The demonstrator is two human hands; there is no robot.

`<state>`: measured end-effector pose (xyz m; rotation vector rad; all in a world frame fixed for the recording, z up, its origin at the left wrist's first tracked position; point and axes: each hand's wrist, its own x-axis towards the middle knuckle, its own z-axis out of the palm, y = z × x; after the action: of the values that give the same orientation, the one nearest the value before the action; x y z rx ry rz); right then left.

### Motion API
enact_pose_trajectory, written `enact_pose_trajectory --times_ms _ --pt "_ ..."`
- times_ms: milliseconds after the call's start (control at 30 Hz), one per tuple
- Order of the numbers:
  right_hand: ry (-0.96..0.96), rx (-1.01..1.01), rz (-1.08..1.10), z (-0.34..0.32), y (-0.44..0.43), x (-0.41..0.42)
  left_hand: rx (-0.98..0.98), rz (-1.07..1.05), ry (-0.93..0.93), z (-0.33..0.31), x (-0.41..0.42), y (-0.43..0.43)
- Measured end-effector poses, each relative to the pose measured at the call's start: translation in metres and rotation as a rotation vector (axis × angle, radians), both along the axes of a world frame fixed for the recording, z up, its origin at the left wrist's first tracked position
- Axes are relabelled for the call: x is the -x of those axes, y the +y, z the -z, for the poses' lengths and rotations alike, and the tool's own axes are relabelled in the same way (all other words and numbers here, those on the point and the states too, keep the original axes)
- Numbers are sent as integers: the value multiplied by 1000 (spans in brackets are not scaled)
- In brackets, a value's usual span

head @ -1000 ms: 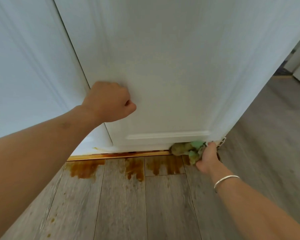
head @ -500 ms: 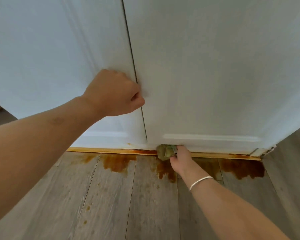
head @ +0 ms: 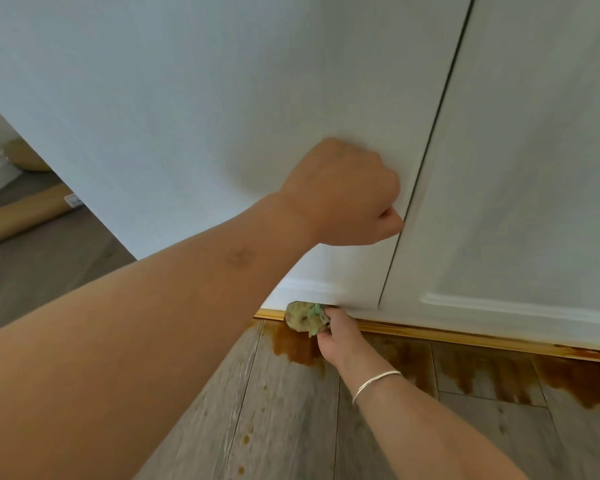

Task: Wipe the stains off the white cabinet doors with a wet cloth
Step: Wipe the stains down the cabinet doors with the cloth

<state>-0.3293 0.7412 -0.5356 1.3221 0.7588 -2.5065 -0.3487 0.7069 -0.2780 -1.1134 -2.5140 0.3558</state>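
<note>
Head camera is looking down at two white cabinet doors meeting at a dark vertical gap. The left hand (head: 343, 195) is pressing as a fist against the left cabinet door (head: 222, 98), its fingers curled tight into the palm and gripping nothing that shows, the thumb tip lying just beside the gap. The right cabinet door (head: 534, 168) is standing past the thumb, on the far side of that gap.

Well below the fist, the right hand (head: 340, 341) is pinching a crumpled cloth (head: 303, 317), green and soiled yellow-brown, its fingers and thumb curled round the wad. The cloth is sticking out to the left of those fingertips and touching the bottom edge of the left door, where it is meeting a yellow wooden strip (head: 465, 336) running along the base. A silver bangle (head: 374, 381) is sitting on the right wrist.

Brown stains (head: 295, 348) are spreading over the grey plank floor (head: 291, 427) directly beneath the cloth-holding fingers and on to their right along the strip. Small brown drops are dotting the planks nearer the camera. Far to the left of both hands, a cardboard tube (head: 21, 220) is lying on the floor.
</note>
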Motion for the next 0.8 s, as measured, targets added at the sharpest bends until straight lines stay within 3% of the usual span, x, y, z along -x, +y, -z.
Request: enact_pose_trajectory --times_ms 133,267,400,533,633,800 --pt "-65 -119 22 4 -16 -1 -13 24 -29 -2 1 -1" --pt "-42 -94 -20 0 -33 2 19 52 -20 -1 3 -3" --pt "117 46 -314 -10 -45 -8 15 51 -11 -1 3 -3" --pt "124 118 -543 -13 -43 -35 38 50 -11 1 2 -5" --pt "168 24 -660 -14 -30 -56 36 49 -11 2 0 -5" --pt "204 -201 -668 -21 14 -70 2 54 24 8 -3 -17"
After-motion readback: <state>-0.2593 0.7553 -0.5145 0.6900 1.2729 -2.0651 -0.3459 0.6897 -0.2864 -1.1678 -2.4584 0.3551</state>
